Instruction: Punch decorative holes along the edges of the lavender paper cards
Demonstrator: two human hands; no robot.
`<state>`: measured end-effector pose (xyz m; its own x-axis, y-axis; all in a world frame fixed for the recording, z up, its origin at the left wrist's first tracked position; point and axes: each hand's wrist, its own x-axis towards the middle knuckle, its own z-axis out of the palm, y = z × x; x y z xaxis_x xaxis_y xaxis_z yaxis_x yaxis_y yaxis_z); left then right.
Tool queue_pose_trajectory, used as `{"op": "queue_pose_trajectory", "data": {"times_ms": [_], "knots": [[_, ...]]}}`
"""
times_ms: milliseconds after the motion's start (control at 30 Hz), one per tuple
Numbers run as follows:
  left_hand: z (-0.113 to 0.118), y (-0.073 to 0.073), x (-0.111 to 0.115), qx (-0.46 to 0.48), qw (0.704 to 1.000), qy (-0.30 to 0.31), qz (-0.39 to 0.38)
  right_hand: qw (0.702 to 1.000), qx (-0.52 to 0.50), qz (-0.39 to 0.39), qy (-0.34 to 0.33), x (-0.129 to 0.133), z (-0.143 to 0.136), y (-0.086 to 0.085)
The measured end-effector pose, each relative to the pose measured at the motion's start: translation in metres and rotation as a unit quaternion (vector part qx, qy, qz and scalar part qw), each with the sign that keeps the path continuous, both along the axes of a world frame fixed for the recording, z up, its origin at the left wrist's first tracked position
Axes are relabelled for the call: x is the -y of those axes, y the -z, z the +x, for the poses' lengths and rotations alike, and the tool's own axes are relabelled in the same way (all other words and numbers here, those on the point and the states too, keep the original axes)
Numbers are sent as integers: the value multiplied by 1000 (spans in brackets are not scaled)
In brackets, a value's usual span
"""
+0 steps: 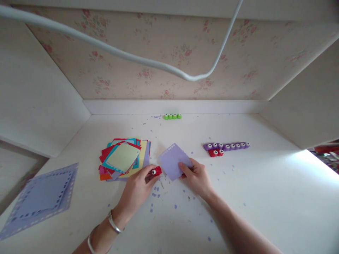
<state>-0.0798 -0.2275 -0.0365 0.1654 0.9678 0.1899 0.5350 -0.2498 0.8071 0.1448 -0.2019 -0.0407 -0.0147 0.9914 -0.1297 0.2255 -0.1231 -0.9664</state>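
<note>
Between the fingers of my left hand [140,181] is a small red punch [156,171] with a white eye-like spot, close to the left edge of the purple paper. My right hand [196,174] pinches the lower right side of that purple paper square [173,160], thumb on top. Small holes run along the paper's upper left edge. Left of it lies a stack of coloured papers [123,157], with a pale green sheet on top. Small purple paper bits are scattered on the white table [185,225] around both hands.
Purple eyed pieces [233,146] stand in a row at the right, red ones [216,153] just in front. Green ones [172,116] are near the back wall. Large purple sheets [41,197] with punched edges lie at the far left. A white cable [148,61] hangs across the top.
</note>
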Motion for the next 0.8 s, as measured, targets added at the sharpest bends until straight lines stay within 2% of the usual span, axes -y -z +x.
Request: {"op": "queue_pose_trajectory", "data": {"times_ms": [167,467,800], "knots": [[0,3,0,-11,1000,0,-1,1000,20,0,-16,1,0,-4],[1,0,0,-68,996,3,56,999,37,12,-23,3,-2,-10],[1,0,-1,-92,992,18,90,997,63,32,-35,5,-2,-10]]}}
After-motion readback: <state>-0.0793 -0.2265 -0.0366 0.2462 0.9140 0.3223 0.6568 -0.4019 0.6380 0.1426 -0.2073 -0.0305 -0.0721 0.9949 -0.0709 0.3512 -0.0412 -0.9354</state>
